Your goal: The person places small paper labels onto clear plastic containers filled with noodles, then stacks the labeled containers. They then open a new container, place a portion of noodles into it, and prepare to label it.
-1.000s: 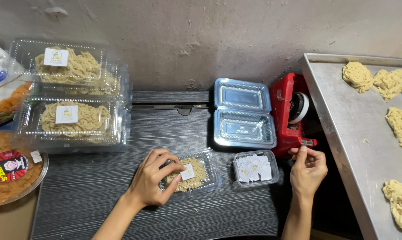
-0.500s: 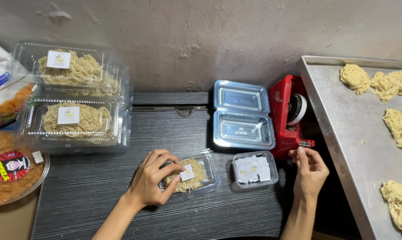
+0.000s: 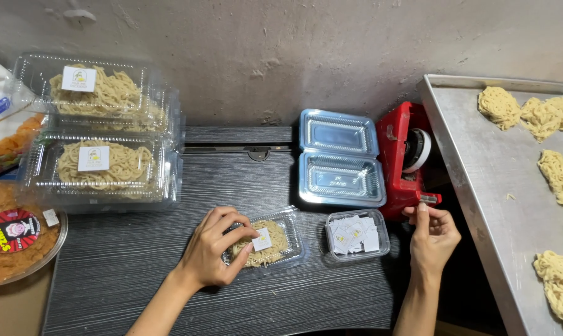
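From my feed: left hand (image 3: 216, 247) is curled over the small clear noodle box (image 3: 266, 244) on the dark tabletop (image 3: 126, 274), fingertips pinning its paper label (image 3: 262, 239). Right hand (image 3: 434, 235) is pinched nearly closed at the red tape dispenser (image 3: 406, 158) cutter (tape itself too thin to see). I'd judge the box light, thin-walled, slick and crushable; grip it by the rim edges, not the lid centre.
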